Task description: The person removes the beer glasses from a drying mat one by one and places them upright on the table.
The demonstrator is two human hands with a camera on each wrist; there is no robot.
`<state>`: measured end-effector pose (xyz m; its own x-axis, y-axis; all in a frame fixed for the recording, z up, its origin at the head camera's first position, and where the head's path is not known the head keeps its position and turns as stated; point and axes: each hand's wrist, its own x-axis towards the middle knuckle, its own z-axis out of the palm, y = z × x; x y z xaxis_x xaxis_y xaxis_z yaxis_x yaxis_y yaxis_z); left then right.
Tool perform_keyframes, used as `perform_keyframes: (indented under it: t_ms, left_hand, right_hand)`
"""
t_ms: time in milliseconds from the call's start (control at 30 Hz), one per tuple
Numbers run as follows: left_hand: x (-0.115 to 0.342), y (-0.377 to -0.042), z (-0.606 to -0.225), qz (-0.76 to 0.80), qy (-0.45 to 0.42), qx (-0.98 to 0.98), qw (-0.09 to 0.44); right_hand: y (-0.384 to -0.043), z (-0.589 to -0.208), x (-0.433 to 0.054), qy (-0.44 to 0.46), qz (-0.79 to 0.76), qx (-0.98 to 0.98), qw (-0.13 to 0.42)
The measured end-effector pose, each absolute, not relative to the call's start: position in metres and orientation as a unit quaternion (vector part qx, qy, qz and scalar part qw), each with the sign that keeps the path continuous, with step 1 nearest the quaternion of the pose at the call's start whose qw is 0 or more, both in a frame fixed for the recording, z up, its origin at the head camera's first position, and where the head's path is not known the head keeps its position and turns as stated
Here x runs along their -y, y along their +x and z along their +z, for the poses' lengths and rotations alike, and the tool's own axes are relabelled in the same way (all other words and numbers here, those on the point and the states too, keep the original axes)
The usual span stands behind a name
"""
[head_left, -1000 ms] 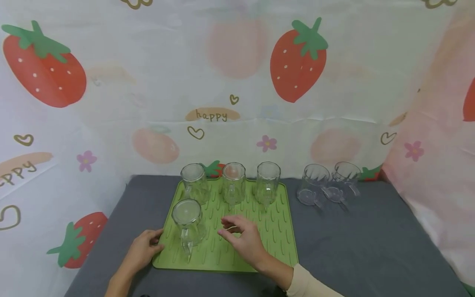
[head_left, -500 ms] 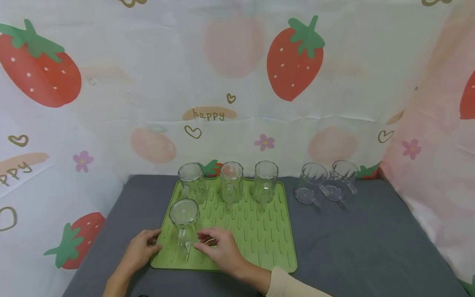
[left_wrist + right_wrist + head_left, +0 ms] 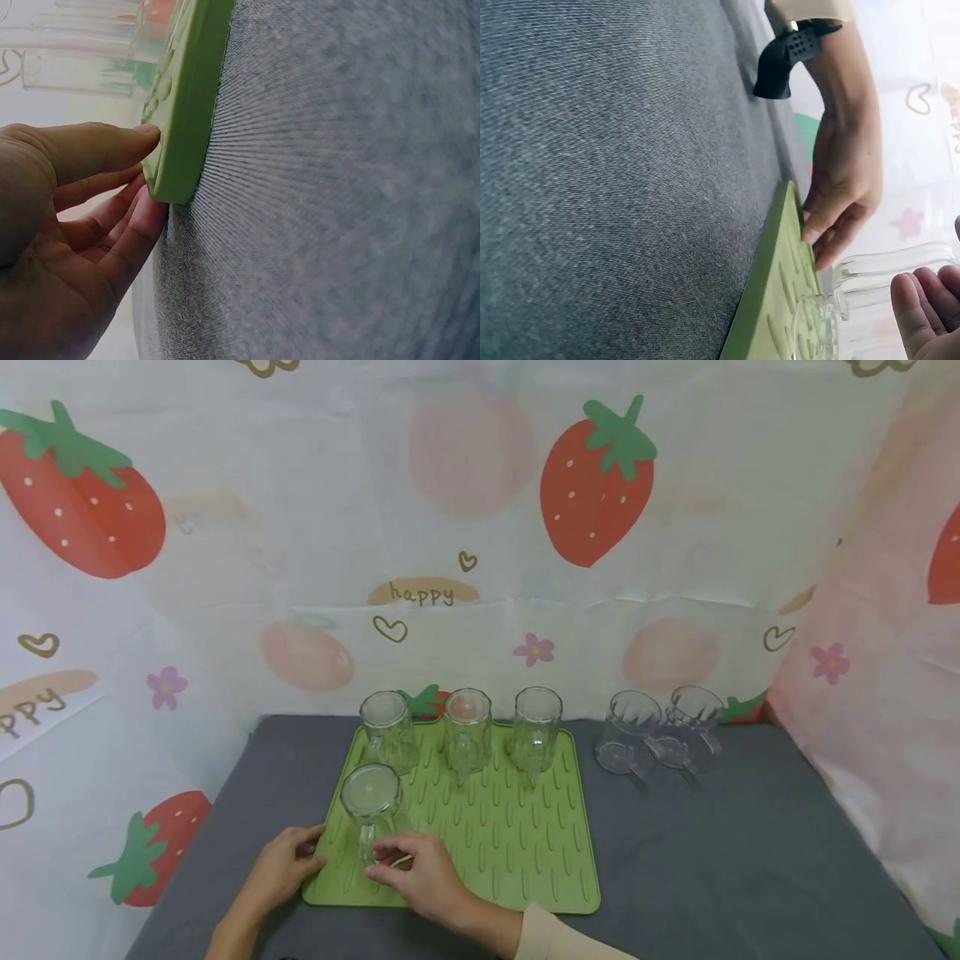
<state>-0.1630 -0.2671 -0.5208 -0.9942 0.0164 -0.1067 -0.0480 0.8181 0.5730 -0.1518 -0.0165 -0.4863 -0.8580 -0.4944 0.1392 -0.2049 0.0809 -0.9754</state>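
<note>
A green ribbed drying mat (image 3: 517, 860) lies on the grey cloth. My left hand (image 3: 283, 867) holds its left edge near the front corner; in the left wrist view the thumb (image 3: 105, 150) lies over the mat's rim, fingers against the side. A clear glass mug (image 3: 372, 792), seemingly bottom up, stands at the mat's front left with its handle (image 3: 366, 843) facing me. My right hand (image 3: 420, 872) is at that handle, thumb and fingers loosely bent and apart. The right wrist view shows the fingertips (image 3: 904, 289) close to the glass, with no clear grip on it.
Along the mat's back edge stand three more glass mugs: left (image 3: 388, 727), middle (image 3: 468, 731) and right (image 3: 537, 727). Two clear mugs (image 3: 628, 731) (image 3: 693, 714) stand close together on the cloth at the back right. A strawberry-print curtain (image 3: 480, 527) hangs behind the table.
My right hand has moved left across the mat to the front mug's handle. The left hand stays on the mat's edge, and the mugs keep their places.
</note>
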Motion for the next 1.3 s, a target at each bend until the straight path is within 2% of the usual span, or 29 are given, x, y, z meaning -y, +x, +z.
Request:
perform_keyframes:
  t_ms: [267,467,1000,1300]
  left_hand:
    - [0.267,-0.163,-0.52,0.301,-0.006,-0.952,0.053]
    - [0.266,-0.164,-0.518,0.31,-0.008,-0.948,0.074]
    - [0.268,-0.163,-0.517,0.315,-0.009,-0.945,0.085]
    - [0.269,-0.161,-0.517,0.308,0.004,-0.949,0.064]
  right_hand:
    - [-0.155,-0.491,0.024,-0.228,-0.629,-0.737,0.093]
    - [-0.158,-0.492,0.023,-0.228,-0.618,-0.748,0.076]
    - [-0.161,-0.489,0.011,-0.298,-0.543,-0.785,0.032]
    - [-0.152,-0.498,0.019,-0.307,-0.532,-0.789,0.016]
